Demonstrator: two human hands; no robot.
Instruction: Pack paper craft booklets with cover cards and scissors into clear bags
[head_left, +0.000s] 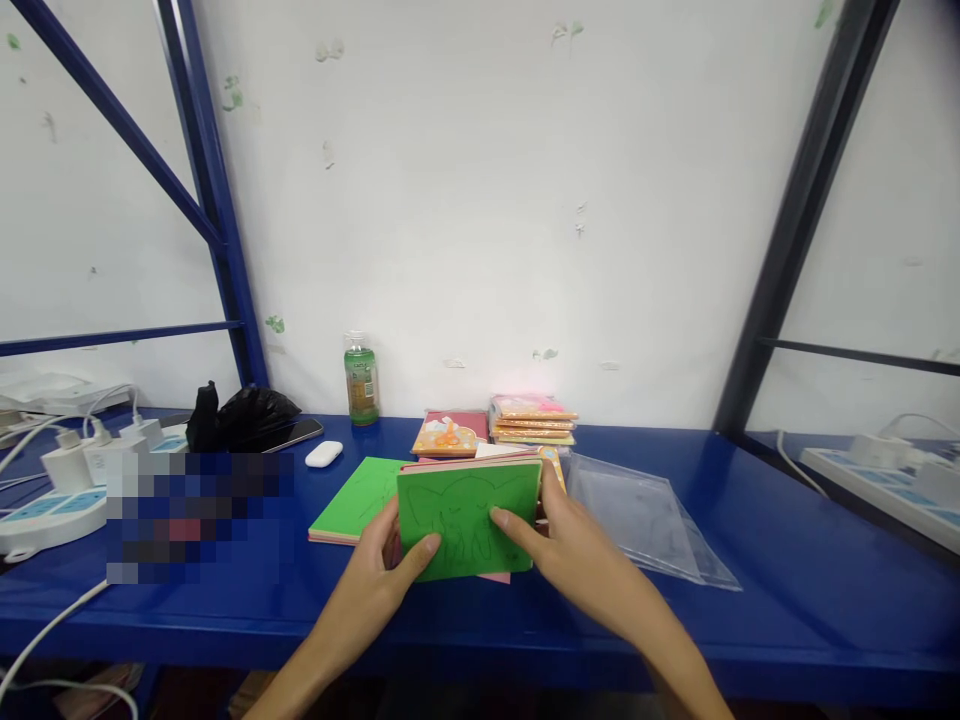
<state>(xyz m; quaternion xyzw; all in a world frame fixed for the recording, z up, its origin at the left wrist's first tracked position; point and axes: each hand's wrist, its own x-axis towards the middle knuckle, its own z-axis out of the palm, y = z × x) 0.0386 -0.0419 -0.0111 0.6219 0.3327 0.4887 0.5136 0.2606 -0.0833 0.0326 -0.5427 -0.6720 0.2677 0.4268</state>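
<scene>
Between my two hands a stack of coloured cards (469, 515) is held tilted up above the table, its green front card marked with thin line drawings. My left hand (382, 560) grips the lower left side, thumb on the front. My right hand (551, 525) closes round the right edge, its thumb pressed on the green face. Behind and to the left lies a second stack of green-topped cards (356, 498), partly covered by the held one. Pink sheets show below and behind the held stack. Clear plastic sleeves (645, 520) lie flat to the right of my right hand.
At the back are a pile of orange packets (532, 420) and an orange picture card (448, 434). A green bottle (361, 380), white earbud case (324, 454), black bag (244, 415) and phone (296, 435) are to the left. Power strips (56, 510) with cables occupy both sides.
</scene>
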